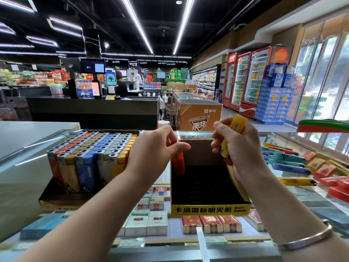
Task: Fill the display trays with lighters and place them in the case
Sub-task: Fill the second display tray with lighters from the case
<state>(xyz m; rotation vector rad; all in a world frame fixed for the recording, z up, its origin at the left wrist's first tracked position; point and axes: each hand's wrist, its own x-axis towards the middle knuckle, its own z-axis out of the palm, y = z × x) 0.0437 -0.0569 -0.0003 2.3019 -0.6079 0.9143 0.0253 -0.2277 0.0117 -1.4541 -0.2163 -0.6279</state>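
Both hands (239, 148) hold lighters over black, yellow-fronted tray (209, 209), nearly empty.

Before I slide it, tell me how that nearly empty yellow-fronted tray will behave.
The tray is probably light: its slots look empty, with one red lighter going in. Its thin cardboard walls may flex. On the smooth glass counter it could skid easily.

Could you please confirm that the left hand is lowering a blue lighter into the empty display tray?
Not quite: the head view shows the left hand lowering a red lighter, not a blue one, into the empty display tray.
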